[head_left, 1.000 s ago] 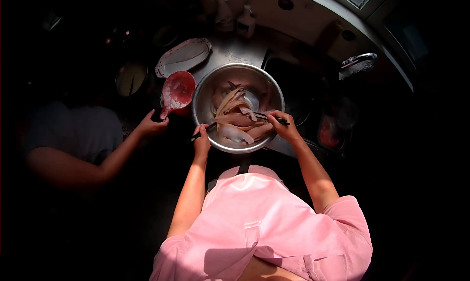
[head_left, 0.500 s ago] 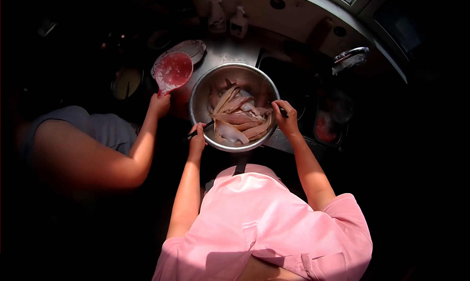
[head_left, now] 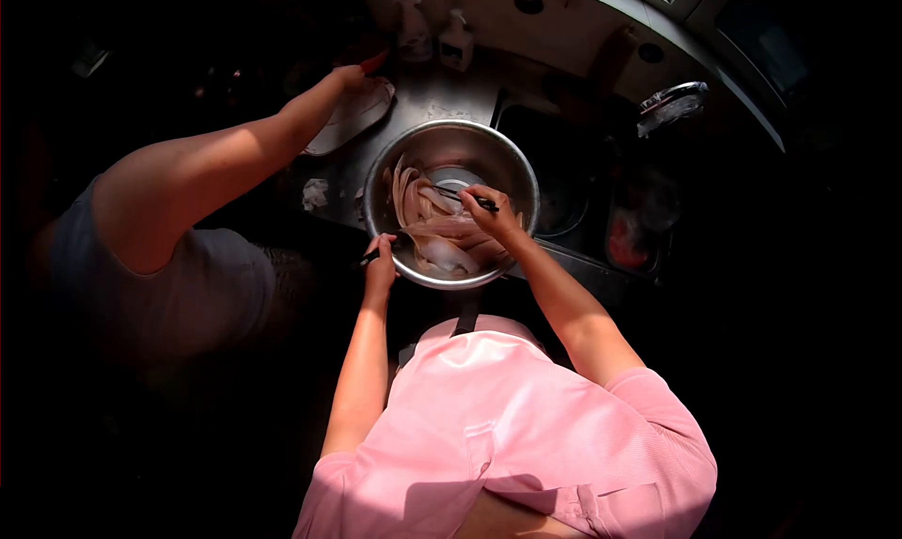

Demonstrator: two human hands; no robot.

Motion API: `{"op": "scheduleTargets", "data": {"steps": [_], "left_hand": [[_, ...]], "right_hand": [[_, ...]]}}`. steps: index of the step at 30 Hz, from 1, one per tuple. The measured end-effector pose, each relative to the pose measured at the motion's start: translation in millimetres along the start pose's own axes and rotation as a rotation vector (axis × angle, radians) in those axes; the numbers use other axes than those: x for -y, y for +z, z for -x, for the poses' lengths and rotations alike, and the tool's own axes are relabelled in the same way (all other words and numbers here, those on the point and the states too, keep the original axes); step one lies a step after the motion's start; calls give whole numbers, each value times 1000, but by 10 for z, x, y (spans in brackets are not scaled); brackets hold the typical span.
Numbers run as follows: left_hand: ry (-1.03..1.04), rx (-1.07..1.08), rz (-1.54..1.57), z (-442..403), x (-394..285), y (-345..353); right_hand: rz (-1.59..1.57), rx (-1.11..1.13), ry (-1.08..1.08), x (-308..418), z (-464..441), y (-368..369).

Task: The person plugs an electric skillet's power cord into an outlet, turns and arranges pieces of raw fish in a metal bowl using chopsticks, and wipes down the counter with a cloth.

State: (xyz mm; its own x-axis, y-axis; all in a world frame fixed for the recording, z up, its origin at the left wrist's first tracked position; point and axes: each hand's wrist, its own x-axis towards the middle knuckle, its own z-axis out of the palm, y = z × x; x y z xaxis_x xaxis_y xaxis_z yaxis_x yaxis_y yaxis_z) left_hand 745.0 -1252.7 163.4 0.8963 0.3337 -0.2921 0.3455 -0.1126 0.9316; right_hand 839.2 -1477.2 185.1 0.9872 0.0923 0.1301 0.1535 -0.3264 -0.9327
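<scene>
A wide steel bowl (head_left: 516,156) holds long, pale pink strips of raw meat or fish (head_left: 442,229); their exact kind is unclear. At the bowl's near-left rim, my left hand (head_left: 380,257) is closed around a black-handled utensil (head_left: 368,258) whose end reaches over the rim among the strips. My right hand (head_left: 492,215) is inside the bowl's outline, closed on another black-handled utensil (head_left: 486,203). Its thin end points left, down to the strips, and its tip is hard to make out. Bare steel shows at the far inside of the bowl.
On the left, a co-worker's hand (head_left: 347,78) grips a red scoop-like vessel (head_left: 372,58) above a pale tray (head_left: 352,125). Spray bottle (head_left: 412,31) and pump bottle (head_left: 457,46) stand behind. Right of the bowl are a dark sink (head_left: 554,135) and a container with red contents (head_left: 628,243).
My right hand has moved from the right rim leftward over the bowl, and the far strips have shifted left. The co-worker's hand carried the red vessel away and up. My left hand stays put.
</scene>
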Motion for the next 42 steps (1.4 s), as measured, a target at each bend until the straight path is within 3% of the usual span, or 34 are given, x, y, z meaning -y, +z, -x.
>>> {"op": "scheduleTargets", "data": {"steps": [3, 7, 12, 18, 20, 26, 29, 32, 34, 39, 41, 42], "left_hand": [[-1, 14, 31, 4, -14, -1], [0, 26, 29, 3, 15, -14], [-1, 22, 3, -12, 37, -21], [-36, 30, -12, 20, -34, -49], [-16, 52, -17, -3, -4, -44], [9, 54, 14, -16, -21, -37], [-11, 87, 5, -23, -59, -62], [-25, 117, -42, -35, -92, -89], [-30, 106, -39, -31, -102, -90], [-109, 176, -35, -88, -93, -109], [288, 50, -51, -170, 157, -37], [286, 60, -46, -137, 128, -27]], "right_hand": [[90, 118, -89, 120, 130, -84], [104, 32, -238, 149, 326, -295], [83, -26, -64, 514, 560, -636], [-39, 314, 55, 966, 867, -659], [64, 447, -132, 1015, 911, -634], [138, 604, -259, 568, 1006, -260], [343, 633, -391, 316, 948, -71], [426, 521, -469, 206, 709, 34], [496, 377, -382, 165, 565, 48], [338, 234, -245, 474, 290, -173], [250, 234, -206, 599, 295, -342], [162, 228, -157, 665, 322, -429]]}}
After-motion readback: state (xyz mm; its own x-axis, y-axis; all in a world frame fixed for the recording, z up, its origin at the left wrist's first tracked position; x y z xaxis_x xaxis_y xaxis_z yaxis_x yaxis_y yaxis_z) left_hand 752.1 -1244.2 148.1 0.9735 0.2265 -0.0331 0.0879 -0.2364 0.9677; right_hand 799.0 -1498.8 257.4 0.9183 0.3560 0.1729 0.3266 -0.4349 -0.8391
